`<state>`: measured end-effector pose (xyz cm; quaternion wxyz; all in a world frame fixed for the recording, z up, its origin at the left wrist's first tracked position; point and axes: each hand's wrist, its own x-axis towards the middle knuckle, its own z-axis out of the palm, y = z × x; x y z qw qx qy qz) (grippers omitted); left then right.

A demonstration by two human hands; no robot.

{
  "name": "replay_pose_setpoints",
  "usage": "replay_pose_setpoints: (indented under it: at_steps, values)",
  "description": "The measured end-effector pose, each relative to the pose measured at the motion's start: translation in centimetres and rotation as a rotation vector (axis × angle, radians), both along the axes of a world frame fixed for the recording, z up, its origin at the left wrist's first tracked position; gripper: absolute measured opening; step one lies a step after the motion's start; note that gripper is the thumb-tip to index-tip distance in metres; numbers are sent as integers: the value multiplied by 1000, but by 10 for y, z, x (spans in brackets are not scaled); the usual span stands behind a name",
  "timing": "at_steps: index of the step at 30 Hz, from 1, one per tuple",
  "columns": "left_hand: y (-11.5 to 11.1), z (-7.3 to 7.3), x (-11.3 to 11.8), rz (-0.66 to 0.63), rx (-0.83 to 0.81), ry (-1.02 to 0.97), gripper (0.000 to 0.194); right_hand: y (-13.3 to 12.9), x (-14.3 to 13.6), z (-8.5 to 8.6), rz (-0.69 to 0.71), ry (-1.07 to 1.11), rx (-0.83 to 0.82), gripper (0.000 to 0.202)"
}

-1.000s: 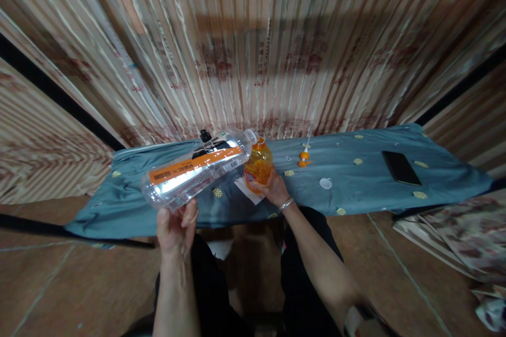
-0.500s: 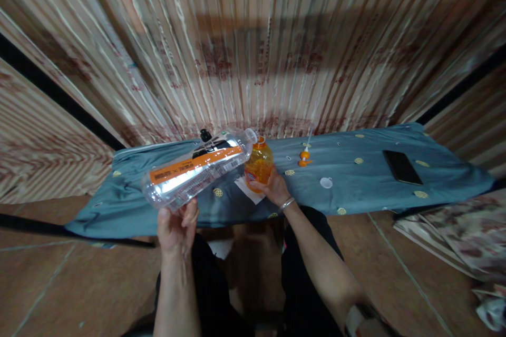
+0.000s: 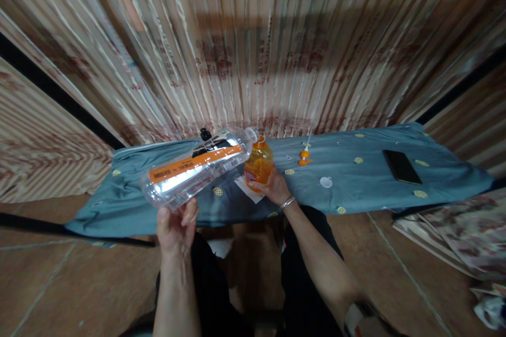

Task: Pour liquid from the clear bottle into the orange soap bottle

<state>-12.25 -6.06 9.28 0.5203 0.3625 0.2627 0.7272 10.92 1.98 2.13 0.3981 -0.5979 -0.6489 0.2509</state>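
Observation:
My left hand (image 3: 177,224) grips the lower end of a large clear bottle (image 3: 197,168) with an orange and silver label. The bottle is tilted, its open neck pointing right, right at the mouth of an orange translucent bottle (image 3: 260,160). Wrapped round the lower side of that orange bottle is my right hand (image 3: 274,187), with a bracelet at the wrist. The orange bottle stands upright over a white paper (image 3: 250,193). Whether liquid passes between the bottles is too small to tell.
On the blue patterned cloth (image 3: 177,221) lie an orange pump top (image 3: 304,157) with a clear tube, a white disc (image 3: 326,182), a black phone (image 3: 402,167) and a small black object (image 3: 205,134). A striped curtain (image 3: 245,52) hangs behind.

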Motion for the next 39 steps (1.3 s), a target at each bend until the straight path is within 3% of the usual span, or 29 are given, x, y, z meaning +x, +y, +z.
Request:
replay_pose_setpoints:
  at_steps: [39]
  values:
    - [0,1,0,20,-12,22,52,1,-4,2,-65,9,-42,65]
